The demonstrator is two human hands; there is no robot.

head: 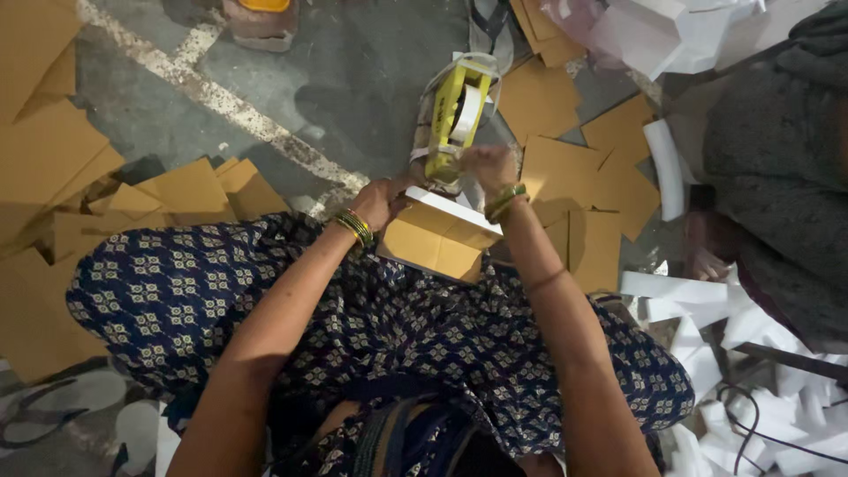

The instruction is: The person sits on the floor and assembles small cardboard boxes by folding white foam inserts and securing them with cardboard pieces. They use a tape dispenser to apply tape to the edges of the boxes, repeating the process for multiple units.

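Yellow tape dispenser (455, 115), one, gripped by right hand (488, 168); left hand (380, 201) clasps one cardboard box (437, 238).

Dark navy garment w/ small repeating white diamond-flower print over lap; both forearms bare, no sleeves; green-gold bangles stacked on left wrist (354, 227) & right wrist (504, 201); thin band mid right forearm.

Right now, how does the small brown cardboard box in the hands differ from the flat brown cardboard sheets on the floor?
The small brown cardboard box is folded into a box shape with a white piece along its top edge; the flat brown cardboard sheets lie unfolded. The box is held between the left hand and right hand above the lap; the sheets lie scattered, overlapping, on the grey floor. Both look like the same tan cardboard.
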